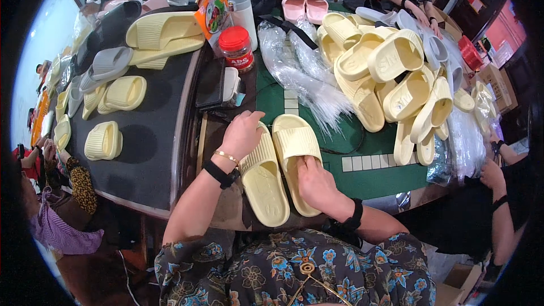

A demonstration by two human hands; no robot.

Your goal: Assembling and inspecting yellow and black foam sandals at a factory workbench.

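Wearer-side of red-lidded plastic jar (236, 50): cream ribbed rubbery slippers (265, 195). L hand (243, 135) half-curled, R hand (317, 184) half-bent inside one, grips unclear. Prob. arranging; next prob. needs firm hold.

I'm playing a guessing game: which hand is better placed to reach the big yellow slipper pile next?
Probably the right hand: it's nearer the yellow slipper pile, though its fingers are in one slipper. The left hand is farther away, at the other slipper.
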